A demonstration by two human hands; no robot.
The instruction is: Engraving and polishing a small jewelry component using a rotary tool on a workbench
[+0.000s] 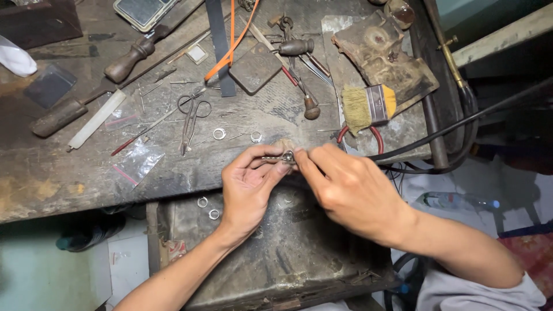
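Observation:
My left hand point(249, 185) pinches a small metal tool point(275, 157) with a silver ring at its tip, held against a worn wooden peg point(283, 144) at the bench edge. My right hand point(344, 185) meets it from the right, with thumb and forefinger closed on the same ring and tool tip point(290, 156). Two silver rings point(219, 134) point(256, 137) lie on the bench just above my hands. Two more rings point(202, 201) point(213, 214) rest in the dark tray point(299, 253) below.
The scarred wooden bench point(52, 173) holds scissors point(190, 118), wooden-handled files point(127, 62), a straw brush point(368, 106), gravers point(311, 106), an orange strap point(230, 46) and a dark pad point(253, 68). A black hose point(461, 124) runs off right. A plastic bottle point(455, 201) lies on the floor.

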